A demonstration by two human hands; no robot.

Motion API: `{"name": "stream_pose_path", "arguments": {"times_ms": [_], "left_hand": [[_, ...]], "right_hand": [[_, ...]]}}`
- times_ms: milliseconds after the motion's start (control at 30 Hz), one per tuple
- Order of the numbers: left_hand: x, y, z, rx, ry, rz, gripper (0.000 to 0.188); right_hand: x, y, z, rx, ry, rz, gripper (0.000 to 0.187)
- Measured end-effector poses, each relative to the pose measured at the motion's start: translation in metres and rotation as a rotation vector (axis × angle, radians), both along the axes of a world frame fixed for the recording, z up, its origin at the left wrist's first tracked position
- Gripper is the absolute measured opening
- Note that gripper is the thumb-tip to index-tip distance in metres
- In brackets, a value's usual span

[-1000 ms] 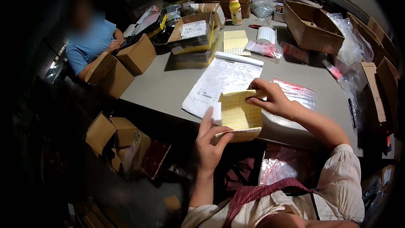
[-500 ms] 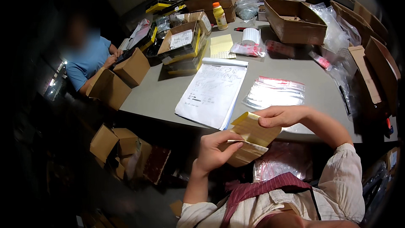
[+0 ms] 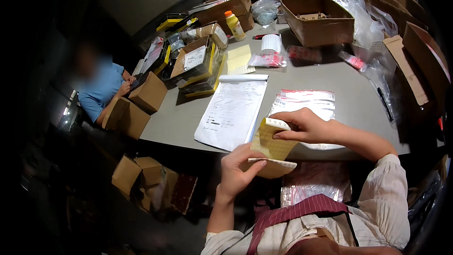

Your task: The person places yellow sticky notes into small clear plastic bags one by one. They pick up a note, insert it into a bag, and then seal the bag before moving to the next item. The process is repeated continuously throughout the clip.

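Between my hands is a yellow sticker sheet (image 3: 273,147), bent and folded over, with a row of small printed white stickers at its upper edge. My left hand (image 3: 238,169) pinches its lower fold between thumb and fingers. Fingers and thumb of my right hand (image 3: 302,126) grip the upper edge. Just beyond lies a stack of clear zip bags (image 3: 304,100) with red seams, partly covered by my right hand and forearm. A handwritten notepad (image 3: 231,113) rests to their left. More clear bags (image 3: 315,186) lie below the table edge, near my lap.
Cardboard boxes (image 3: 317,23) and plastic bags line the far and right sides. A yellow bottle (image 3: 235,26) with an orange cap stands near stacked black-and-yellow boxes (image 3: 200,66). A black pen (image 3: 384,104) lies at right. A co-worker (image 3: 101,82) in blue sits at left.
My right hand has shifted slightly left and curled the sheet's upper edge, bringing its row of white stickers into sight. My left hand keeps its pinch. The whole view has tilted a little.
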State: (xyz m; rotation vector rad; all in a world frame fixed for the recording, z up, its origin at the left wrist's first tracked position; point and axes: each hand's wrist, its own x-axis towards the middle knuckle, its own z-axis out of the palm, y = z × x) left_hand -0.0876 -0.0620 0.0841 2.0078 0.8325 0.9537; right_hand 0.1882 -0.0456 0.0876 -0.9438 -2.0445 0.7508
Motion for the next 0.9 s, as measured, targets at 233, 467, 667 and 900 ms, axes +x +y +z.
{"name": "stream_pose_path", "arguments": {"times_ms": [233, 467, 667, 900], "left_hand": [[0.025, 0.014, 0.015, 0.142, -0.088, 0.013, 0.017], [0.043, 0.015, 0.015, 0.133, -0.143, 0.125, 0.018], [0.043, 0.011, 0.009, 0.131, -0.248, 0.191, 0.018], [0.046, 0.007, 0.018, 0.090, -0.213, 0.024, 0.017]], "right_hand": [[0.009, -0.001, -0.013, 0.342, -0.169, -0.033, 0.039], [0.016, 0.002, -0.009, 0.294, -0.002, 0.121, 0.046], [0.020, -0.004, 0.011, 0.066, 0.052, 0.096, 0.037], [0.021, -0.010, 0.015, 0.201, 0.036, 0.102, 0.031]]}}
